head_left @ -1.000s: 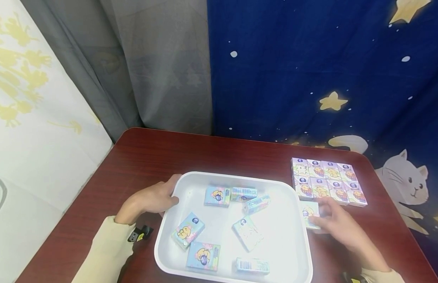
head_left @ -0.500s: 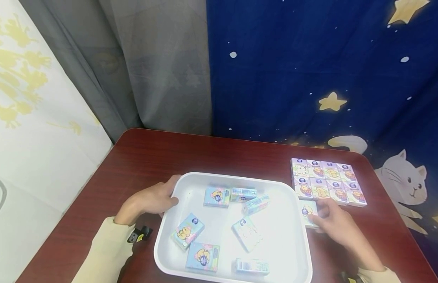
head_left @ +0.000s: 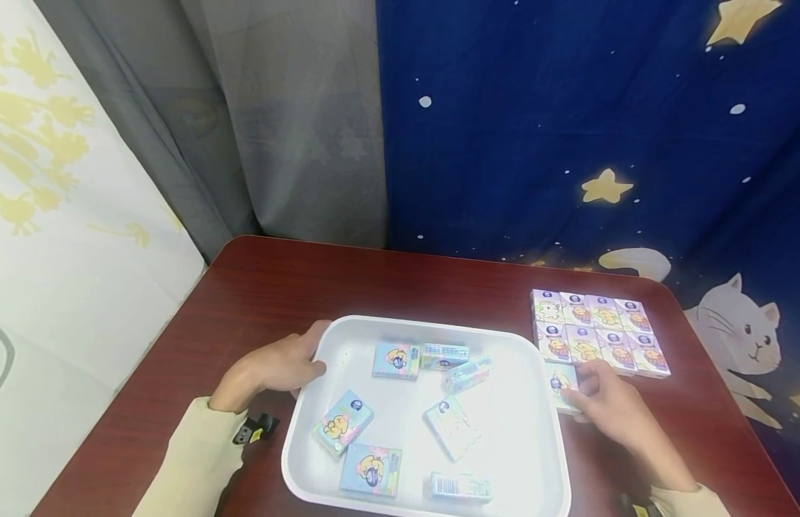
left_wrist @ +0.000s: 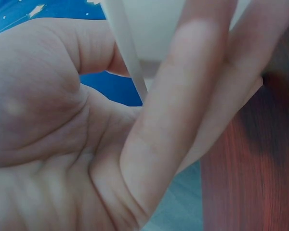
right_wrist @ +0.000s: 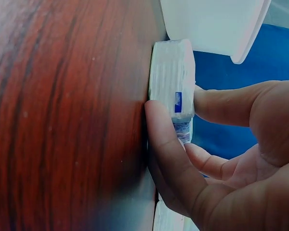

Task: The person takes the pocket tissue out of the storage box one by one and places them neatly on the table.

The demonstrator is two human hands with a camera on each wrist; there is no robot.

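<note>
My left hand grips the left rim of a white tray; in the left wrist view the thumb and fingers stand on either side of its wall. Inside the tray lie several small blue tissue packs, among them a tilted pack and a pack showing its barcode. At the tray's right edge my right hand pinches a light-blue tissue pack between thumb and fingers. The right wrist view shows that tissue pack low against the tabletop, its folded white side facing the camera.
Two rows of purple tissue packs lie side by side on the table, just beyond the right hand. The dark red table ends at a grey curtain and a blue starry curtain.
The right hand and its tissue pack have shifted very slightly left, toward the tray. The left hand stays on the tray rim, and the packs in the tray lie as before.
</note>
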